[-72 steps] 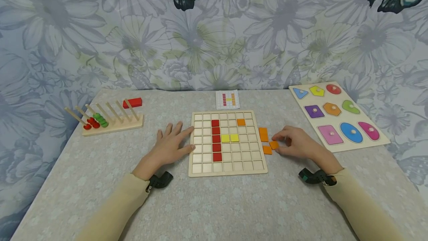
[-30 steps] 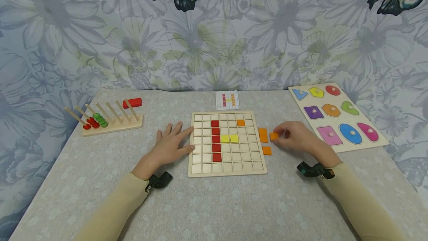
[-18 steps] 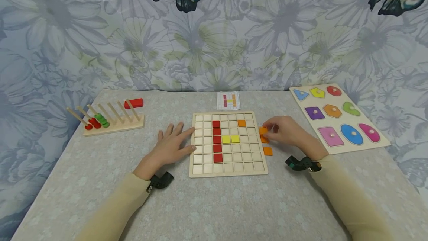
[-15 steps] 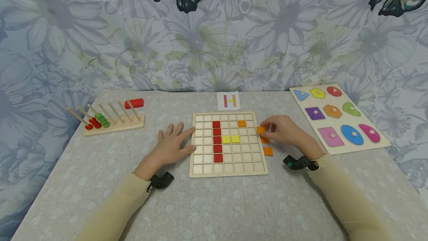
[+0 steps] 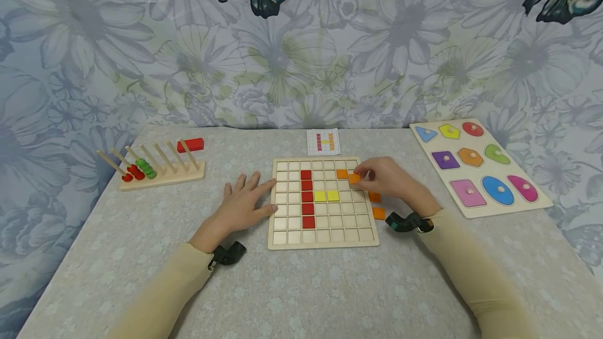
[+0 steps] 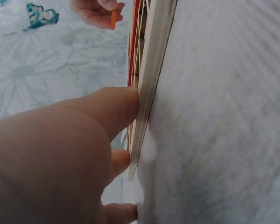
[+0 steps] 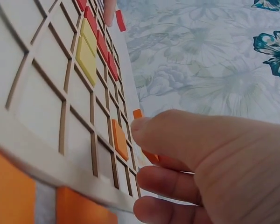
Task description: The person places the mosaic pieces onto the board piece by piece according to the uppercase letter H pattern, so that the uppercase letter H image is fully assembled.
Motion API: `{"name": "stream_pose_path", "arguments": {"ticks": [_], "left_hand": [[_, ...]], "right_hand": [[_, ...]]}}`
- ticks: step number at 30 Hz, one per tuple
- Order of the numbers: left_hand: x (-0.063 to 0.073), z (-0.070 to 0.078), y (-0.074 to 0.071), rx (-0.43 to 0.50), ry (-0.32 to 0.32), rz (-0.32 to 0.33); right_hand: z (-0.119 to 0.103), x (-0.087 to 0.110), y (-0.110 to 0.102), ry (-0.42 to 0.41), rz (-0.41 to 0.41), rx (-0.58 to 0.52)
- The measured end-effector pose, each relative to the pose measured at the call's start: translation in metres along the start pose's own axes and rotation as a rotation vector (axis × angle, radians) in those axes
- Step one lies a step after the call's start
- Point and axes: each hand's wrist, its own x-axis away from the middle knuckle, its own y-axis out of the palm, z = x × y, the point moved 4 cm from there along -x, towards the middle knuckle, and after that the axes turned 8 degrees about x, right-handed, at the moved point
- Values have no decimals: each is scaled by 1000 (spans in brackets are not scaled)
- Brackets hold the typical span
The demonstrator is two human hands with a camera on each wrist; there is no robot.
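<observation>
A wooden grid board (image 5: 288,236) lies mid-table, with a column of red square tiles (image 5: 307,196), two yellow tiles (image 5: 326,196) and one orange tile (image 5: 342,173) set in its cells. My right hand (image 5: 393,182) pinches another orange tile (image 5: 354,178) between thumb and fingertips, over the board's right side and close to the placed orange one. In the left wrist view this pinched tile (image 6: 113,19) is seen edge-on, above the board. My left hand (image 5: 235,213) lies spread, thumb and index finger touching the board's left edge.
Loose orange tiles (image 5: 379,214) lie right of the board, partly behind my right hand. Behind it is a small pattern card (image 5: 323,142). A peg stand (image 5: 162,176) with red and green beads and a red block (image 5: 190,145) are at left, a shape puzzle (image 5: 480,166) at right.
My right hand has picked up an orange tile from the table and carried it leftward over the board's right side. My left hand has stayed at the board's left edge.
</observation>
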Motion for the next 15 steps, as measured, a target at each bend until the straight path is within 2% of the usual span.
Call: {"name": "stream_pose_path", "arguments": {"ticks": [15], "left_hand": [[1,0,-2,0,4,4]], "right_hand": [[-5,-6,12,-23,-8,-19]]}}
